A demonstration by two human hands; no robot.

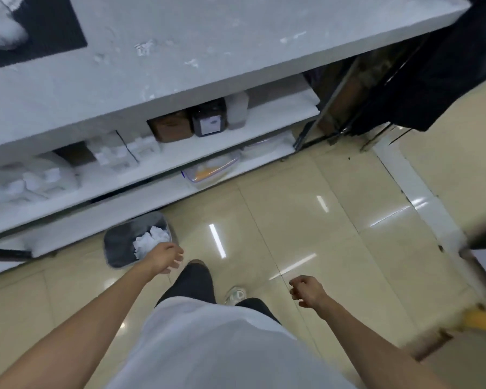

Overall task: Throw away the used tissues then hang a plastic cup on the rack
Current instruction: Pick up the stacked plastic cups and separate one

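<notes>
A small dark bin (121,245) stands on the tiled floor under the lowest shelf, with crumpled white tissues (150,241) lying in it. My left hand (164,256) hovers at the bin's near right rim, fingers apart, holding nothing. Further right, my right hand (306,290) hangs over the floor with its fingers loosely curled and nothing in it. No plastic cup or rack is in view.
A white counter (180,51) runs across the top, with shelves below holding brown and dark jars (208,120), white boxes and a clear lidded container (211,169). A dark cloth (446,66) hangs at the right. A wooden edge (477,318) juts in at lower right.
</notes>
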